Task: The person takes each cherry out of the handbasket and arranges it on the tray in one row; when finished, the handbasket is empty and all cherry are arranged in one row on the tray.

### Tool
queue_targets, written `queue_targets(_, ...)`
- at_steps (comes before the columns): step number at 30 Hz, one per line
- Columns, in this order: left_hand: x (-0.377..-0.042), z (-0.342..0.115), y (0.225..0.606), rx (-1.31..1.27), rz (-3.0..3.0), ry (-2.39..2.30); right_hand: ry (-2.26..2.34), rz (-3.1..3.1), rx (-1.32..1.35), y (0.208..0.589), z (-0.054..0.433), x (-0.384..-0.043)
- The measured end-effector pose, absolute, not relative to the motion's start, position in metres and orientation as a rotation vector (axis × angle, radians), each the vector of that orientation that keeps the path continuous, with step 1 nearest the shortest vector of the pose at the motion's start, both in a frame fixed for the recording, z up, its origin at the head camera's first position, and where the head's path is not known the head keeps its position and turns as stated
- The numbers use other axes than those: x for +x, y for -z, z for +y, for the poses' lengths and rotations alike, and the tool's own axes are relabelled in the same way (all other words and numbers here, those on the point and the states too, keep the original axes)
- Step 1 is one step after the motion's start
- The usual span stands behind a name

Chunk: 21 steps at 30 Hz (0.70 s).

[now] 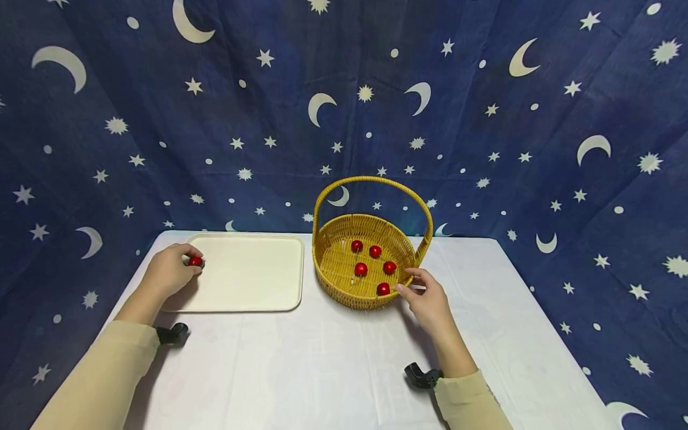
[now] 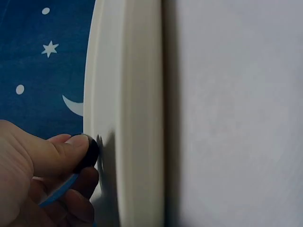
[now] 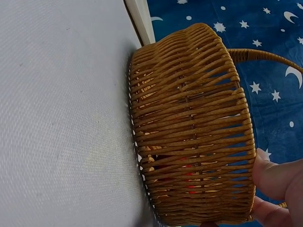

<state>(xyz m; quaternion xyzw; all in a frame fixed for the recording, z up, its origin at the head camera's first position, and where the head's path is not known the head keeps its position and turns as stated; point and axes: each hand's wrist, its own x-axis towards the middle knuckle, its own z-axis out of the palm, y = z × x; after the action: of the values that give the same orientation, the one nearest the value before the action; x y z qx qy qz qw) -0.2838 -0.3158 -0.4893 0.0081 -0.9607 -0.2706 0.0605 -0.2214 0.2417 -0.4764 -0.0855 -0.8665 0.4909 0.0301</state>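
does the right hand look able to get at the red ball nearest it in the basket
Probably yes: the right hand holds the basket's rim close beside that red ball, and nothing lies over the ball. It would likely have to let go of the rim first.

Head: looks forward and down from 6 o'clock over the counter (image 1: 312,370). Both wrist views: close, rolled sideways. Left shares the tray rim (image 2: 142,94) with head, running 12 to 6 o'clock; right shares the basket (image 3: 194,127), at 3.
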Motion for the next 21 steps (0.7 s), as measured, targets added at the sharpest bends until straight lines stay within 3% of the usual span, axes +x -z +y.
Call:
queue_targets(12, -0.279, -0.316, 0.475, 0.008, -2.869, 0.831, -1.525, -2.659, -0.274, 0.476, 0.240, -0.223)
queue_targets(21, -0.266, -0.232, 0.421, -0.236, -2.707, 0.925, -1.534, -2.663, -0.259, 0.475, 0.242, -0.222)
